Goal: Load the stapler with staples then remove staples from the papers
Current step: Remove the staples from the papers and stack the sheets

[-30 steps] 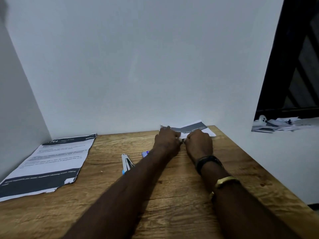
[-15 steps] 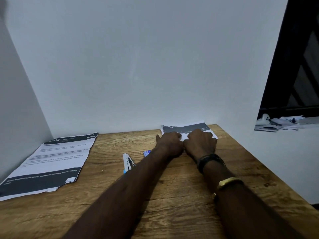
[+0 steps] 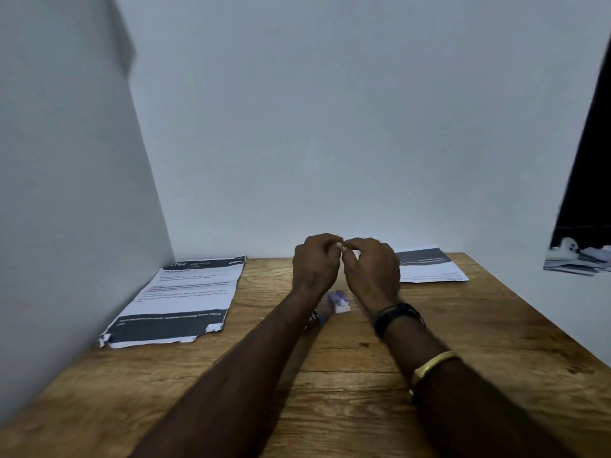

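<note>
Pale grey walls close in the brown wooden tabletop (image 3: 347, 385) at the back and on the left, and a white surface borders its right edge, so open room is found mainly across the bare middle and near part of the wood. A printed white sheet with dark bands (image 3: 180, 300) is laid flat at the left, near the left wall, its near edge ragged. A second printed sheet with a dark header (image 3: 429, 267) is laid at the far right corner, close to the back wall. A small purple and white staple box (image 3: 339, 300) is seen on the wood between the two forearms. Just left of it, a small dark and blue object (image 3: 316, 318) is mostly hidden behind the left forearm; whether it is the stapler cannot be told.

Both hands are raised above the table, in front of the back wall. The left hand (image 3: 315, 264) is curled, fingertips brought together toward the right hand (image 3: 372, 267), whose fingers (image 3: 347, 251) are bent in likewise. The tips of both hands meet or nearly meet; something pale shows between them, but what is pinched cannot be told. A black wristband (image 3: 396, 317) and a gold bangle (image 3: 433, 365) are worn on the right arm.
</note>
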`<action>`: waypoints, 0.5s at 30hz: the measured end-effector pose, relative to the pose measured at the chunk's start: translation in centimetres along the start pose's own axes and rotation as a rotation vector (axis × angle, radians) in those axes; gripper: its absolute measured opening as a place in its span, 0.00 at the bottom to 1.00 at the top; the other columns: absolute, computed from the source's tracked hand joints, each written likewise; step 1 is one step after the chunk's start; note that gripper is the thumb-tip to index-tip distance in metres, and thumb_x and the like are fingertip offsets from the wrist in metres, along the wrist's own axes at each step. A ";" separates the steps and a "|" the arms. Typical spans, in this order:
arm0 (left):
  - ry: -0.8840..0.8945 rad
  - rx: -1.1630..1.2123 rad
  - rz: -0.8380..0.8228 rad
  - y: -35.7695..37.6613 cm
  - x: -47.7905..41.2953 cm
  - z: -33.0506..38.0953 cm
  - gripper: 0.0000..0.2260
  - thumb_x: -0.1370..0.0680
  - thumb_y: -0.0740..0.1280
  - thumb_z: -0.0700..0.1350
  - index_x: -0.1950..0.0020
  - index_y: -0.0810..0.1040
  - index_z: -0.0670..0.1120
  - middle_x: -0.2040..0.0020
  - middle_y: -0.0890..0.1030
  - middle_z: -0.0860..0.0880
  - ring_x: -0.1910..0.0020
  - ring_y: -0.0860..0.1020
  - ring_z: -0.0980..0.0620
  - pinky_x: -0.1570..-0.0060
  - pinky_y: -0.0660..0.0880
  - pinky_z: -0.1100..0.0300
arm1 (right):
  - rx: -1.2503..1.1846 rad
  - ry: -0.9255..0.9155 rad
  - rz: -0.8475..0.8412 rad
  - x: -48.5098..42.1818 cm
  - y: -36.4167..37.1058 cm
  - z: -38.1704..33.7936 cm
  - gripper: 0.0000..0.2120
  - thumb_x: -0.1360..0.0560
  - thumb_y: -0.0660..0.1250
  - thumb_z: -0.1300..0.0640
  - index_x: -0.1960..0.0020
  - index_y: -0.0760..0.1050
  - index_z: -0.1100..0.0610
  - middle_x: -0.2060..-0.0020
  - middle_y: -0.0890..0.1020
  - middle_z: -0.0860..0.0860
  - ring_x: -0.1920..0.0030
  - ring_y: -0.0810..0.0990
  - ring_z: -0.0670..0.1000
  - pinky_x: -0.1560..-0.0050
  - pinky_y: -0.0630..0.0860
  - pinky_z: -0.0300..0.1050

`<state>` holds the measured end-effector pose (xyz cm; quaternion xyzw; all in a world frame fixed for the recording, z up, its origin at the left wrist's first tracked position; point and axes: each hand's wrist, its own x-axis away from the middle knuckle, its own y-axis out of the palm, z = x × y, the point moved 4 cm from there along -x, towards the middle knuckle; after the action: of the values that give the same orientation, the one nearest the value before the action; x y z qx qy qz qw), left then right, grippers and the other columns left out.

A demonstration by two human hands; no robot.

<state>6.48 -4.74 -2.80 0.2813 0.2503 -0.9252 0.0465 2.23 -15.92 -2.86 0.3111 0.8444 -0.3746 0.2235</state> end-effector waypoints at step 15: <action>-0.441 -0.116 0.329 -14.8 2.5 -11.7 0.08 0.25 0.71 0.50 0.57 0.86 0.47 0.57 0.87 0.50 0.51 0.84 0.47 0.47 0.77 0.56 | 0.093 -0.043 -0.453 4.7 13.9 -11.3 0.09 0.24 0.66 0.53 0.54 0.83 0.56 0.56 0.86 0.54 0.49 0.83 0.60 0.47 0.79 0.50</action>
<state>6.85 13.94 -6.07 0.1069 0.2377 -0.9282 0.2654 6.93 1.79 -5.61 0.1154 0.8695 -0.4602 0.1372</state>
